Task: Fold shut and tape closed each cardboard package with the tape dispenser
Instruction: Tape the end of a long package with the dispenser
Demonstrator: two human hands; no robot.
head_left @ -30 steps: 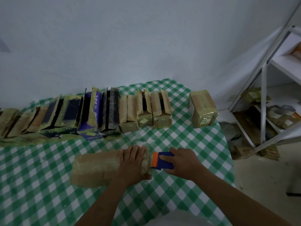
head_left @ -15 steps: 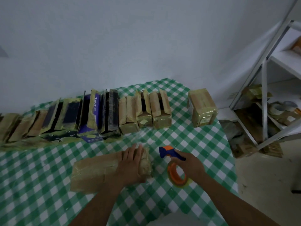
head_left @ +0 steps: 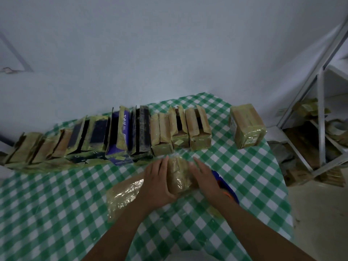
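I see one long brown cardboard package, wrapped in shiny clear tape, lying on its side on the table. Its long axis runs on a diagonal, from the near left up toward the far right, and the far right end points toward the table's far edge.

Both of my hands sit at that far right end. My left hand lies over the package's left flank, fingers straight and pointing away from me. My right hand is flat against the right flank, fingers straight too. Neither hand curls round anything, and the end of the package shows between them.

The tape dispenser, blue and orange, lies on the table just beyond my right wrist, partly hidden by it.

The table wears a green and white checked cloth. A row of packages stands along the far edge, brown ones and dark printed ones, several with flaps standing up. One taped box stands alone near the far right corner. Behind is a pale wall. To the right stands a white metal shelf unit holding dim clutter.
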